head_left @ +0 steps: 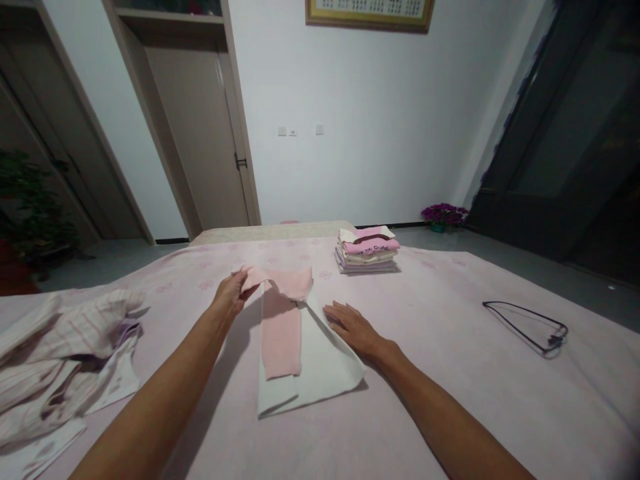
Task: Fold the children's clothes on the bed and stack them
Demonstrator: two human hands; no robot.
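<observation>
One garment [330, 367], pink and white, lying between my two hands. Light, soft and limp, I judge; best pinched at edges. Left hand [235, 291]: fingers closed on its pink fabric. Right hand [353, 328]: flat, fingers extended, gripping nothing.

a broad surface under a pale pink cloth [435, 393] with faint flower prints carries a pink and white garment [325, 367] near its middle, a crumpled heap of clothes [75, 337] at left, a folded stack [369, 250] farther back, and a thin black frame [555, 341] at right.
</observation>
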